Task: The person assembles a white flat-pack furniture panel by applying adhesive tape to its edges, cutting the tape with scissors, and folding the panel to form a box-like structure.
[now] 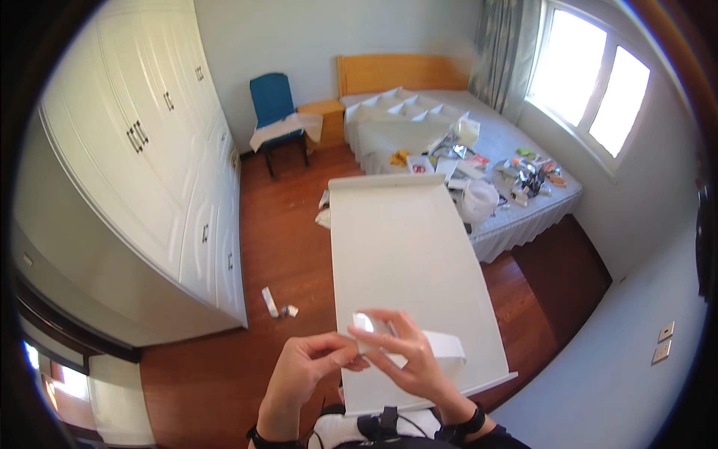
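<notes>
Over the near end of a long white table point(407, 254), my two hands meet at a small white object with a glossy face point(364, 322); its kind is not clear. My left hand point(303, 367) is closed, with thumb and fingers pinched at the object's lower left edge. From the right, my right hand point(407, 359) grips it between thumb and fingers, covering much of it. Partly behind my right hand, a white box-like piece point(447, 348) rests on the table.
Beyond the table stands a bed point(538, 194) strewn with packets, a white bin point(479, 200) and a white divided frame point(407, 105). White wardrobes point(127, 135) line the left. A blue chair point(272, 101) stands at the back; a white strip point(269, 301) lies on the wooden floor.
</notes>
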### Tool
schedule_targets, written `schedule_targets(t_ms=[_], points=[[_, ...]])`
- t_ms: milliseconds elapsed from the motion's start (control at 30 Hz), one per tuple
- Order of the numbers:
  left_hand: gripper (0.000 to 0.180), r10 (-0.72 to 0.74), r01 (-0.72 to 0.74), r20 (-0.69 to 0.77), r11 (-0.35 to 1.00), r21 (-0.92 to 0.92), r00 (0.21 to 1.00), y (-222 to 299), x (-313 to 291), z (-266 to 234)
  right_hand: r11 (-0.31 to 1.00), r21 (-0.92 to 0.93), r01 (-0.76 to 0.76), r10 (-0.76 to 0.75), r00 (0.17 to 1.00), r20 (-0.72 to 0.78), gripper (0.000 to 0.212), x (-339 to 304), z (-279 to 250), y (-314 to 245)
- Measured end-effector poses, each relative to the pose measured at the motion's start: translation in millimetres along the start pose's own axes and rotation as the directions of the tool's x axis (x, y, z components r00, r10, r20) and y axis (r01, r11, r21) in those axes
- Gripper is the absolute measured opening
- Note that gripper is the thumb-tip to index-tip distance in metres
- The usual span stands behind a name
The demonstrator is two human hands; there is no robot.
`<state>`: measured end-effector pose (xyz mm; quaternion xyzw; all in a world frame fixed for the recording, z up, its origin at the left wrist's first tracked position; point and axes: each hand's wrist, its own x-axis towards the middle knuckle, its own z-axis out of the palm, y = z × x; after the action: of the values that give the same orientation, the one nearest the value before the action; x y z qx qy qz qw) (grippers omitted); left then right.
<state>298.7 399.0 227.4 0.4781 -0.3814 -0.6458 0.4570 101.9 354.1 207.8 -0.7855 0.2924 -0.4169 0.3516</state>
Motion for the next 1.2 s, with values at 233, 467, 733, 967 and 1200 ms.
schedule_targets(t_ms=[233, 467, 733, 967, 1200], points=[[0.017, 0.012, -0.011, 0.026, 1.000, -0.019, 1.000, -2.4, -1.0, -2.6, 1.000, -0.012, 0.021, -0.021, 1.000, -0.004, 0.046, -2.5, 0.2, 1.5], [0.017, 0.045, -0.043, 0.054, 0.999, -0.028, 0.998, -2.5, -0.4, -0.5, 0.999, 0.000, 0.034, -0.034, 0.999, 0.001, 0.047, -4.5, 0.1, 3.1], [0.014, 0.022, -0.022, 0.040, 1.000, 0.016, 0.999, 1.2, -3.9, 0.3, 0.999, -0.022, 0.028, -0.028, 0.999, -0.033, 0.045, -4.7, -1.6, -0.4], [0.010, 0.064, -0.062, 0.045, 0.998, -0.030, 0.997, 2.7, -4.8, 4.1, 0.998, -0.017, 0.053, -0.053, 0.999, 0.002, 0.049, -6.6, -3.2, 2.0], [0.008, 0.169, -0.170, -0.024, 0.984, -0.057, 0.985, 0.6, -3.3, 21.3, 0.983, 0.180, -0.032, 0.031, 0.999, 0.004, 0.042, -10.6, 8.6, 5.9]])
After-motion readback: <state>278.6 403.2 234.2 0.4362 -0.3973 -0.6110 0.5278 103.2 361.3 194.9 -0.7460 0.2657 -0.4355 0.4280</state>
